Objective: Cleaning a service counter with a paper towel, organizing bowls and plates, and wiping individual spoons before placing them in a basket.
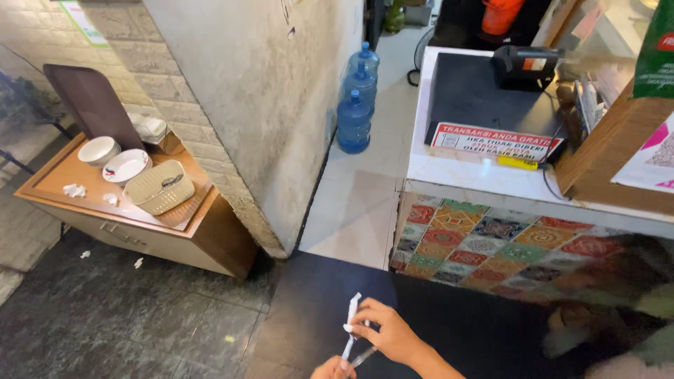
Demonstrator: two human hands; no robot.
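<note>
Pinched between thumb and fingertips, a thin white paper-wrapped straw [351,326] stands nearly upright in the right hand [390,333]. Its lower end meets the left hand [333,368], which is mostly cut off by the frame edge, so I cannot tell how that hand grips. Both hands hover over a dark mat [449,316], just below the tiled counter [491,245]. Left of the counter sits a wooden cabinet [210,238] with bowls [112,160] and a basket [160,187]; behind the counter's left end stand blue water jugs [354,116].
</note>
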